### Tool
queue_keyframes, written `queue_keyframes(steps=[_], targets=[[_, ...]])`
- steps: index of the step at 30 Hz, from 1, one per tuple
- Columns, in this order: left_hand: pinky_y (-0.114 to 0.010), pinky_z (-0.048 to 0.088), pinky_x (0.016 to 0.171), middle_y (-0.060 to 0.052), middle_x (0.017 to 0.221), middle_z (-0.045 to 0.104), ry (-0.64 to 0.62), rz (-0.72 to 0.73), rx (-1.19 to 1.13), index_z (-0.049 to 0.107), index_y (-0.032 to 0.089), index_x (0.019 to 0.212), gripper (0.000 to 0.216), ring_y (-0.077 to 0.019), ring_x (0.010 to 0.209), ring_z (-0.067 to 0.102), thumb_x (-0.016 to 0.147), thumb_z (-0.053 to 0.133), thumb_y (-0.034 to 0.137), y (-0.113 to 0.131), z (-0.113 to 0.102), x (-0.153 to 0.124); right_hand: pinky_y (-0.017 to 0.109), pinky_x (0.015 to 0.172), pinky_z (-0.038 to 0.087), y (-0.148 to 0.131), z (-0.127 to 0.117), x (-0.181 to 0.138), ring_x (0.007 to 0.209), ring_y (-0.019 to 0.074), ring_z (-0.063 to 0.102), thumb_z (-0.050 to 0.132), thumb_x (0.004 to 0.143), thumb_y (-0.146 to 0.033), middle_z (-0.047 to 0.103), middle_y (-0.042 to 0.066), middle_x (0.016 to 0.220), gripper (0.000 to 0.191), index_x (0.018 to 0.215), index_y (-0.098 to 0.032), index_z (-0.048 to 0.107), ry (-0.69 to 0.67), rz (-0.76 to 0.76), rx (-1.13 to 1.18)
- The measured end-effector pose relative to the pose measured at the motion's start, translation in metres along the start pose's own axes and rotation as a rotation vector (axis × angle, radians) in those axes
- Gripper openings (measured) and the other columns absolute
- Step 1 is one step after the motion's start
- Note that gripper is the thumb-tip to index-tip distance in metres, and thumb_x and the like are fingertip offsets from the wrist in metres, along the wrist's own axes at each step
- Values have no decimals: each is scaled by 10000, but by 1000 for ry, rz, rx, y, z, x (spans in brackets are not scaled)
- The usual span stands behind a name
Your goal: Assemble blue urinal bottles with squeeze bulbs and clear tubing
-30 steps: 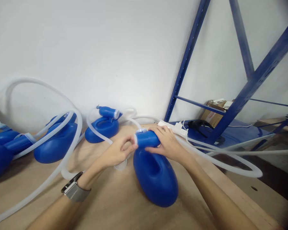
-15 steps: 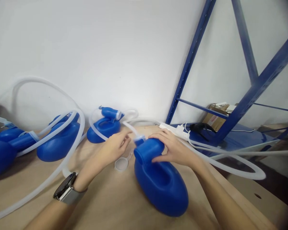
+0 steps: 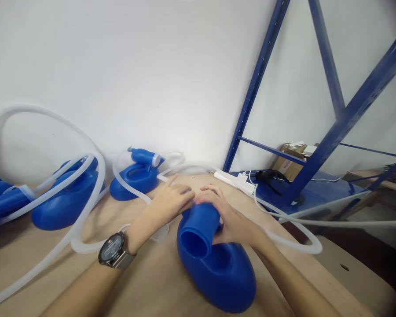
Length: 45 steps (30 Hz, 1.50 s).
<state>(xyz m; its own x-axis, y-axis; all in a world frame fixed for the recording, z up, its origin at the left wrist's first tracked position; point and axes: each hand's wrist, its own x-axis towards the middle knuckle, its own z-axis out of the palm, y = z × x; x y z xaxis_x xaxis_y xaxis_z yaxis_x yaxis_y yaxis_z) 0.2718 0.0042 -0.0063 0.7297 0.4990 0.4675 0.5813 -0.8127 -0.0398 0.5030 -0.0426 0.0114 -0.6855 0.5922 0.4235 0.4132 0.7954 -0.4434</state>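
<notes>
A: Where is the blue bottle (image 3: 222,288)?
B: On the wooden table (image 3: 152,277), in front of the person, its wide open mouth (image 3: 195,243) facing the near left.
A: And the right hand (image 3: 227,213)?
B: Wrapped about the neck from the right — fingers curled over the top, thumb lower down.
A: The left hand (image 3: 173,198)?
B: At the far end of the neck. One finger points up and the others bend toward the bottle; I can't tell whether they pinch anything.
A: What's near them?
B: A clear cap (image 3: 165,233) lies beside the bottle, partly behind the left forearm. Farther back sits a second bottle (image 3: 137,181), with a white power strip (image 3: 234,182) off to the right.
</notes>
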Motion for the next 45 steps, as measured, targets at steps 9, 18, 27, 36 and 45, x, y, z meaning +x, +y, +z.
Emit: queue_keyframes(steps=[9, 18, 27, 36, 45], targets=[[-594, 383, 1180, -174, 1433, 631, 103, -11, -4, 638, 148, 1324, 337, -350, 1391, 518, 1014, 522, 214, 5, 29, 6, 549, 1213, 337, 14, 1, 1, 1379, 330, 434, 905, 706, -315, 609, 79, 1330, 787, 1359, -301, 466, 56, -212, 38], [-476, 509, 951, -133, 985, 731, 160, -240, -390, 696, 168, 932, 164, -294, 976, 657, 949, 549, 240, 11, 33, 17, 593, 1207, 336, 6, -2, 0, 1427, 352, 420, 884, 748, -320, 590, 112, 1372, 723, 1355, -300, 491, 23, -201, -33], [-310, 547, 719, -71, 694, 694, 455, -729, -644, 522, 219, 713, 664, -202, 726, 714, 1083, 46, 497, -2, 36, 39, 592, 1244, 269, 2, -6, 4, 1526, 357, 334, 884, 741, -369, 486, 145, 1538, 700, 1338, -279, 530, -58, -156, -25], [-449, 473, 1063, -213, 1415, 635, 245, -785, -526, 446, 153, 1503, 916, -385, 1319, 598, 708, 808, 429, -59, -7, 8, 489, 1121, 454, -4, -3, 3, 1267, 312, 591, 861, 786, -549, 621, 120, 1362, 782, 1459, -285, 563, 24, -22, -179], [-418, 575, 720, -123, 987, 790, -533, -906, -305, 679, 257, 1315, 924, -405, 886, 743, 424, 922, 268, -72, -46, -27, 491, 1101, 510, -4, -18, 0, 1331, 321, 623, 804, 841, -351, 616, 90, 1508, 818, 1574, -291, 448, -92, 194, -214]])
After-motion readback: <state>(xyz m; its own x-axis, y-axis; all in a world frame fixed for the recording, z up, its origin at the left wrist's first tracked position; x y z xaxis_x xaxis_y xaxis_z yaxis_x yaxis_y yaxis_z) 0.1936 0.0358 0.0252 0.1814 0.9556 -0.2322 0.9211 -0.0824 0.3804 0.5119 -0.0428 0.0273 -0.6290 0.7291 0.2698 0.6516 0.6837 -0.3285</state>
